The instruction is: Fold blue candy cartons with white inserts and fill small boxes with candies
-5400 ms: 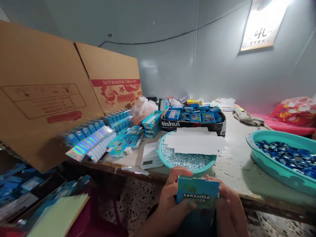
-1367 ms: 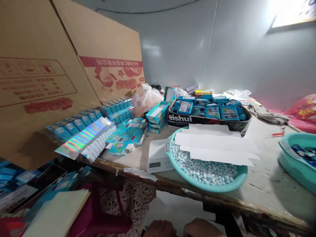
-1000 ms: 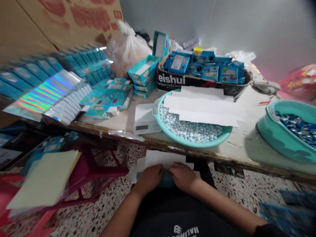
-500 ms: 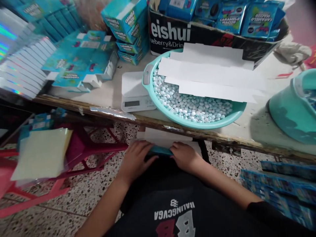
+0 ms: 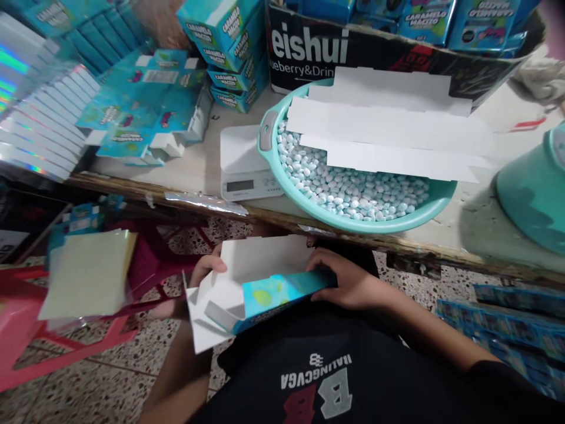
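A partly folded cardboard candy box (image 5: 282,291), white inside and turquoise printed outside, is held at my lap below the table edge. My left hand (image 5: 207,268) grips its left end, fingers on the back panel, with part of the hand hidden behind the loose white end flaps. My right hand (image 5: 344,280) is closed round the right end, thumb below and fingers over the top. Above them on the table stands a turquoise basin (image 5: 300,206) of small pale round candies (image 5: 348,191). A flat unfolded box blank (image 5: 388,126), white side up, lies across the basin.
A white kitchen scale (image 5: 241,159) sits left of the basin. Flat turquoise blanks (image 5: 145,106) and stacked boxes (image 5: 220,35) are farther left. Behind is a black carton (image 5: 304,56) of candy packs; a turquoise bucket (image 5: 534,188) stands right. Stools (image 5: 150,265) are at lower left.
The box has come up from flat at my lap into a partly folded, open shape with its left flaps spread. My left hand moved left to its end; my right hand now wraps the other end.
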`<state>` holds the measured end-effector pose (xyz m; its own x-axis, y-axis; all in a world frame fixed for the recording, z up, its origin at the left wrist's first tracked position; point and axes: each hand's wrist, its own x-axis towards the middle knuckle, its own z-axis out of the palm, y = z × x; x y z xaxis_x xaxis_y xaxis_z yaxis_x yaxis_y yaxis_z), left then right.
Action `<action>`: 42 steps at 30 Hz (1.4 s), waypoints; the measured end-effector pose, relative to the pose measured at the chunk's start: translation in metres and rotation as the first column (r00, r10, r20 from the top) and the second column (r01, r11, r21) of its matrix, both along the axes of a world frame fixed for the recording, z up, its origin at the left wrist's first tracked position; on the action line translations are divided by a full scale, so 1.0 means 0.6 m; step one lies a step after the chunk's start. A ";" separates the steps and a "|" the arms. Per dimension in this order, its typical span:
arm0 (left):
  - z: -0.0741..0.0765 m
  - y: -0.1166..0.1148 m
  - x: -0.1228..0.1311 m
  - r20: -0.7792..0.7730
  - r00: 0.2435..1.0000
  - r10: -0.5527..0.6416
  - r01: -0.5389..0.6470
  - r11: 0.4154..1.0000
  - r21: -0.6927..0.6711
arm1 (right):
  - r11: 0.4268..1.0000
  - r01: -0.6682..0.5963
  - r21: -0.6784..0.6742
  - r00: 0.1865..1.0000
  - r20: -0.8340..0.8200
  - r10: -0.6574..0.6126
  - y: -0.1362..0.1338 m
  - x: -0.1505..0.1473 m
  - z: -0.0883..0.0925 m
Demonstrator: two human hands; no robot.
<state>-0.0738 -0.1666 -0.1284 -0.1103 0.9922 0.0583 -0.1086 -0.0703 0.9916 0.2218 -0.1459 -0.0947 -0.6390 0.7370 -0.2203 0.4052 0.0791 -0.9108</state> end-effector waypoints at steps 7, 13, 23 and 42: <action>0.091 -0.008 0.031 -0.299 0.951 -0.072 0.114 0.985 0.126 | 0.961 -0.101 0.259 0.968 -0.199 0.155 -0.015 -0.049 0.063; 0.106 -0.010 0.076 -0.355 0.925 0.134 -0.129 0.991 0.037 | 0.872 0.139 0.469 0.961 -0.278 -0.004 -0.032 -0.071 0.088; 0.133 -0.009 0.037 -0.871 0.455 0.185 0.457 0.791 0.407 | 0.883 0.154 0.444 0.965 -0.258 -0.038 -0.038 -0.074 0.071; 0.083 -0.082 0.036 -0.904 0.295 -0.309 0.564 0.820 -0.096 | 0.920 -0.251 0.302 0.941 -0.147 0.305 0.000 -0.118 0.055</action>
<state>-0.0524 -0.2159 -0.0787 0.5717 0.8200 0.0284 0.6934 -0.5014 0.5174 0.1510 -0.1461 -0.0619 -0.8363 0.5372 0.1095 0.1539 0.4218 -0.8935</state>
